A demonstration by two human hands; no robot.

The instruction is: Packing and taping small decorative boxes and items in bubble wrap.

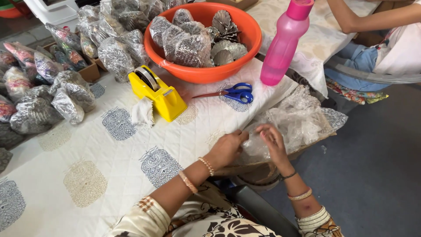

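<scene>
Both hands work at one clear plastic bag (pixel 254 137), which lies at the table's (pixel 109 175) near edge, on top of a heap of like bags (pixel 298 118); the left hand (pixel 226 148) pinches its edge with fingers together, and the right hand (pixel 272 141) pinches it too, fingers curled; by my reading, the bag is being separated or opened, which needs a light peeling grip. Beyond lie blue scissors (pixel 234 93), a yellow tape dispenser (pixel 160 94), an orange bowl (pixel 245 48) of wrapped pieces and a pink bottle (pixel 284 44).
</scene>
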